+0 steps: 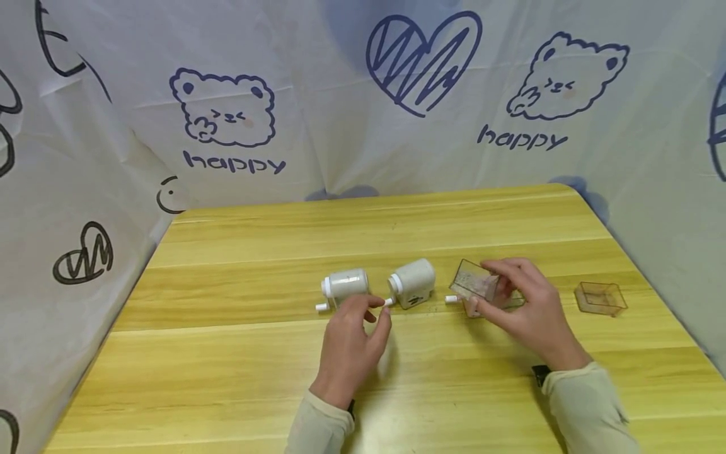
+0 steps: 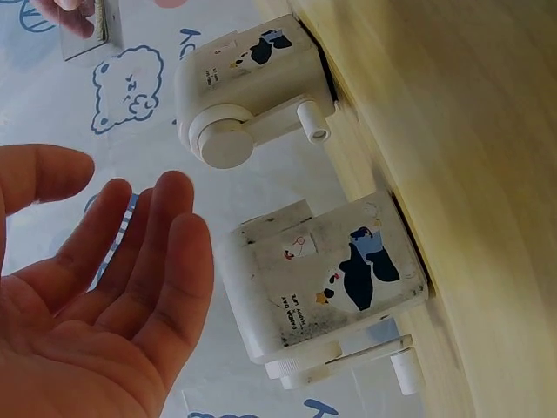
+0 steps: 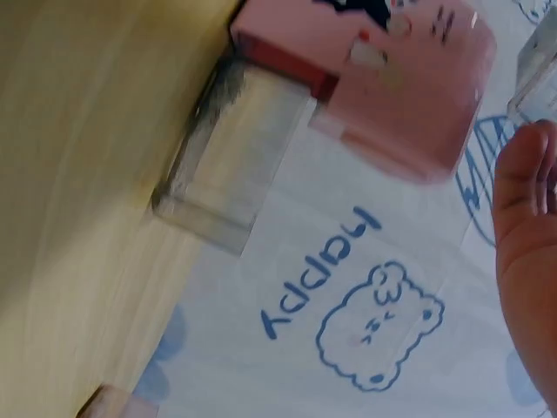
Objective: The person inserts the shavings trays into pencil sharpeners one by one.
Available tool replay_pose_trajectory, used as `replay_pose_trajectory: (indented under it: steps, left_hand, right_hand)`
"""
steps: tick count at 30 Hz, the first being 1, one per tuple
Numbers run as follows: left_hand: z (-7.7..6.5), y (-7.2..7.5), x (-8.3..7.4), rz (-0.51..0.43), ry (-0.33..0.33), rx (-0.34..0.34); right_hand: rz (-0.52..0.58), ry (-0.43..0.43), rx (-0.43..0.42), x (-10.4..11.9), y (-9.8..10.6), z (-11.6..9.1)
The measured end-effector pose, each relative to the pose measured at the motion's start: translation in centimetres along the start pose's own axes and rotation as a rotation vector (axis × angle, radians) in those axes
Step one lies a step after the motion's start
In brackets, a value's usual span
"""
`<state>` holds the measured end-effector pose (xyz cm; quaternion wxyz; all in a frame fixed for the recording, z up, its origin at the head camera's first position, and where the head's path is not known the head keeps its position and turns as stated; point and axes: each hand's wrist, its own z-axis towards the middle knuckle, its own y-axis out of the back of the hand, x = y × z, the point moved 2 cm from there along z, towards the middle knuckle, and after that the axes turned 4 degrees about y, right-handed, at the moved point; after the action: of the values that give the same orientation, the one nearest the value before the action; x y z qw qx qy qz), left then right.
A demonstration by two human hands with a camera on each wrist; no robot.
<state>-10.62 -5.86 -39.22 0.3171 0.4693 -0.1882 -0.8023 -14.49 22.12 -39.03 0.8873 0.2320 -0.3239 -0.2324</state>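
My right hand (image 1: 527, 306) grips a clear plastic drawer (image 1: 473, 280), tilted, with grey specks inside it. It is raised over a pink crank pencil sharpener (image 3: 418, 104), which the hand mostly covers in the head view. Two white crank pencil sharpeners, one on the left (image 1: 347, 284) and one in the middle (image 1: 418, 280), carry panda stickers in the left wrist view. My left hand (image 1: 354, 337) hovers in front of them with fingers loosely bent and nothing held. Its fingertips overlap the middle sharpener's crank handle (image 1: 388, 302) in the head view, but stand apart from both sharpeners in the left wrist view.
A second clear drawer (image 3: 235, 148) lies on the table beside the pink sharpener. Farther right sits a brownish see-through drawer (image 1: 601, 299). The wood-grain table (image 1: 227, 378) is bordered by white printed cloth (image 1: 340, 145) behind and at both sides.
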Motion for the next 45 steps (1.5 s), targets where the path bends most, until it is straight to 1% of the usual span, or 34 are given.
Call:
replay_pose_trajectory:
  steps: [7, 12, 15, 22, 25, 28, 32, 35, 39, 42, 45]
  left_hand:
    - [0.0, 0.0, 0.1, -0.030, -0.011, -0.039]
    - [0.1, 0.1, 0.1, -0.056, -0.030, -0.079]
    - [0.2, 0.2, 0.2, -0.061, -0.046, -0.106]
    - [0.4, 0.3, 0.3, -0.086, -0.069, -0.171]
    - [0.5, 0.3, 0.6, -0.093, -0.058, -0.195]
    - [0.6, 0.5, 0.8, -0.103, -0.027, -0.207]
    - [0.7, 0.8, 1.2, -0.100, 0.039, -0.197]
    - [0.8, 1.0, 1.4, -0.078, 0.103, -0.168]
    - [0.9, 1.2, 1.7, -0.051, 0.174, -0.110]
    - [0.9, 1.2, 2.1, -0.029, 0.206, -0.061]
    - [0.8, 1.2, 2.6, 0.018, 0.227, 0.011]
  right_hand:
    - [0.122, 0.088, 0.063, 1.0, -1.8, 0.0]
    - [0.154, 0.096, 0.160, 1.5, -3.0, -0.2]
    - [0.176, 0.064, 0.226, 1.7, -3.6, -0.5]
    - [0.165, -0.007, 0.363, 2.1, -4.6, -1.2]
    - [0.149, -0.045, 0.419, 2.0, -4.8, -1.4]
    - [0.133, -0.092, 0.477, 2.0, -4.8, -1.5]
    - [0.103, -0.142, 0.558, 1.9, -4.9, -1.6]
    - [0.078, -0.153, 0.593, 1.9, -4.9, -1.6]
    - [0.063, -0.155, 0.612, 1.9, -5.0, -1.5]
    - [0.052, -0.155, 0.625, 1.9, -5.0, -1.5]
    - [0.044, -0.149, 0.632, 1.8, -5.0, -1.6]
